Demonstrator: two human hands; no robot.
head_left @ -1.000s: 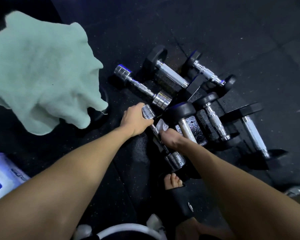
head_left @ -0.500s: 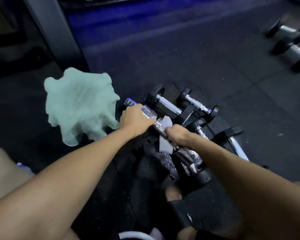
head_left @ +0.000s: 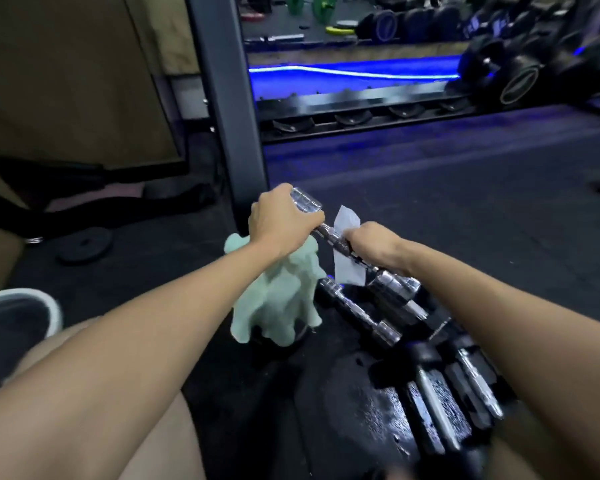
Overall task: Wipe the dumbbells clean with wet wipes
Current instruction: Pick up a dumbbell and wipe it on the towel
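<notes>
Chrome dumbbell (head_left: 355, 252) now lifted off the floor, mid-frame; 1 s ago it lay among the others. Left hand (head_left: 280, 223) curled round its upper-left end, right hand (head_left: 374, 242) wrapped round the handle w/ the wet wipe (head_left: 347, 270) pinched against the bar. Camera view has tipped up toward the rack (head_left: 361, 109) at top. Other dumbbells (head_left: 440, 393) lie lower right, green towel (head_left: 278, 306) just left. Prob. mid-wipe on the handle; ends & the rest likely still to do.
</notes>
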